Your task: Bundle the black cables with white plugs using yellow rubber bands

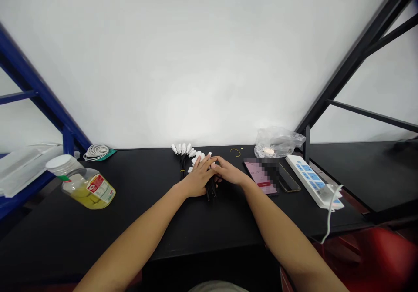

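A bundle of black cables with white plug ends (183,153) lies on the black table (146,205) near the wall. My left hand (198,177) rests over the bundle's right part, fingers together and curled on the cables. My right hand (229,172) meets it from the right, its fingertips touching the white plugs next to the left hand's fingers. The cable parts under both hands are hidden.
A yellow-filled plastic jar (85,185) lies on its side at left. A coiled white cable (96,152) sits at the back left. To the right are a phone (262,176), a clear plastic bag (277,142), and a white power strip (314,180) with a white cord.
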`<action>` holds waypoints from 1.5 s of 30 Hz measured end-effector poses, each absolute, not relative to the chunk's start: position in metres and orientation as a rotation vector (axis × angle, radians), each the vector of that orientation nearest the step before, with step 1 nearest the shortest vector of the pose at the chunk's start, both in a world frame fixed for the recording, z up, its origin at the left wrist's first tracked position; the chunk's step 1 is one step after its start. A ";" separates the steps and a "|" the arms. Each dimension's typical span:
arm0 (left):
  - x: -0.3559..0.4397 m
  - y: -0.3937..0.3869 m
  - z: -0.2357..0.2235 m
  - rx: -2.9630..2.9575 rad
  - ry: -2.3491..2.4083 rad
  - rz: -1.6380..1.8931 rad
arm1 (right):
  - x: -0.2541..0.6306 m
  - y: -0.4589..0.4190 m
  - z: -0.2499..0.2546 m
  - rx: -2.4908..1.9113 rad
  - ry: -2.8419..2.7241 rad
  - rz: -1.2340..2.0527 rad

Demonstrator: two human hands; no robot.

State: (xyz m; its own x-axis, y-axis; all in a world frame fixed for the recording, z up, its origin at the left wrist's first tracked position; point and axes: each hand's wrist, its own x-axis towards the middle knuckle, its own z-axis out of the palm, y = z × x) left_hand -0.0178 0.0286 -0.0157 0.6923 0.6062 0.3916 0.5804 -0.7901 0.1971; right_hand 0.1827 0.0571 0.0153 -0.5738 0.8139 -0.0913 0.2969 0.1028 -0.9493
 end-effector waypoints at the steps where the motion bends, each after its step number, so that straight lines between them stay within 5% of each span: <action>1: -0.018 0.031 -0.020 2.820 1.001 0.700 | 0.183 0.057 0.014 -1.077 -1.967 1.469; 7: -0.021 0.042 -0.026 2.708 1.192 0.807 | 0.176 0.049 0.009 -1.161 -2.142 1.133; 22: -0.087 0.046 -0.001 2.069 2.189 0.454 | 0.155 0.050 -0.002 -1.342 -1.939 0.708; 33: -0.082 0.045 0.007 1.835 2.199 0.313 | 0.157 0.063 -0.013 -1.356 -1.875 0.448; 45: -0.081 0.044 0.012 1.842 2.199 0.284 | 0.173 0.059 0.003 -1.368 -2.301 0.795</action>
